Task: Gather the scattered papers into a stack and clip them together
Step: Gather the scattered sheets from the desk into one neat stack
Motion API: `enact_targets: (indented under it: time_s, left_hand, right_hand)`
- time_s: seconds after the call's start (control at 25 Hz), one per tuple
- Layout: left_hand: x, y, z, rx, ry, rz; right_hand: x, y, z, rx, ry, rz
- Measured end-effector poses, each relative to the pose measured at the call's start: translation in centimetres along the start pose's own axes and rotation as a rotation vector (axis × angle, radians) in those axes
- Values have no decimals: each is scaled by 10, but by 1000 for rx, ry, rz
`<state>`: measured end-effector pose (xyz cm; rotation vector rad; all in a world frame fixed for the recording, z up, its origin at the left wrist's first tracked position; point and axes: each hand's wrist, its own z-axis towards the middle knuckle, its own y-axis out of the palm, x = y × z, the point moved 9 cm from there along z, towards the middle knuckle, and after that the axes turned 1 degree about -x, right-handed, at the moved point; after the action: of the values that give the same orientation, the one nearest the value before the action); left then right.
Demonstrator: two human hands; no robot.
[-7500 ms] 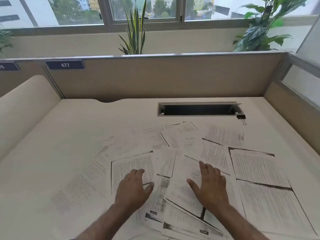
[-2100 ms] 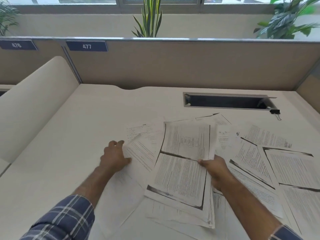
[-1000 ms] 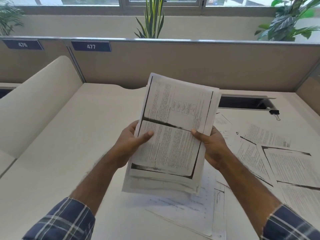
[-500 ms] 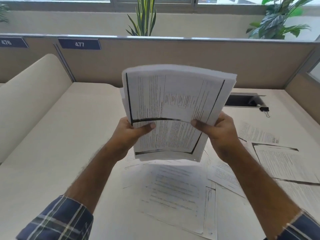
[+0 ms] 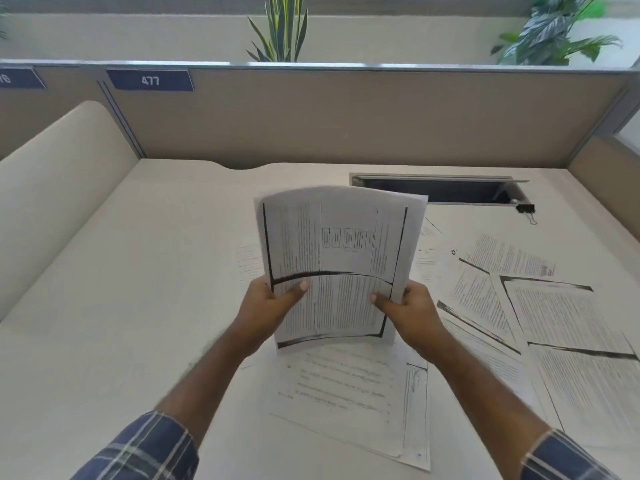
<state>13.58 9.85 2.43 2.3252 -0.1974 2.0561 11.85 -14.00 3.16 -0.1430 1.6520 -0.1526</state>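
1. The left hand [image 5: 266, 306] and right hand [image 5: 408, 308] are gripping the paper stack [image 5: 337, 265] by its side edges, upright and bowing, its bottom edge just above the tabletop [image 5: 145, 289].
2. Loose printed sheets [image 5: 554, 323] are lying flat, overlapping, to the right.
3. A black binder clip [image 5: 525, 209] is sitting beside the rectangular cable slot [image 5: 436, 190].

Two hands [image 5: 341, 306], one stack [image 5: 337, 258], one binder clip [image 5: 525, 209], two plants [image 5: 280, 29].
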Motion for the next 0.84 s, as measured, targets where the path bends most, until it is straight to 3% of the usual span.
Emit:
enact_targets:
  time_s: [0.12,0.2,0.32,0.48,0.6,0.76,0.84]
  left_hand:
    - [11,5,-1,-2,13,85]
    - [22,3,5,8,0,14]
    - [6,1,16,57,-192,-147]
    - [-40,8,13,132,-374,-131]
    - [-70,17,5,109,-403,158]
    - [-83,24,-2,126,-279,662]
    - [-81,24,-2,141,-242,750]
  right_hand:
    - [-5,-3,-3,2,-33,-24]
    - [-13,-11,-1,28,-37,46]
    - [5,-17,-1,51,114,161]
    - [53,-18,-14,109,306,101]
    - [82,-20,-28,128,379,-169]
    - [98,-25,-46,115,539,-841]
    - [92,-20,-51,160,551,-842]
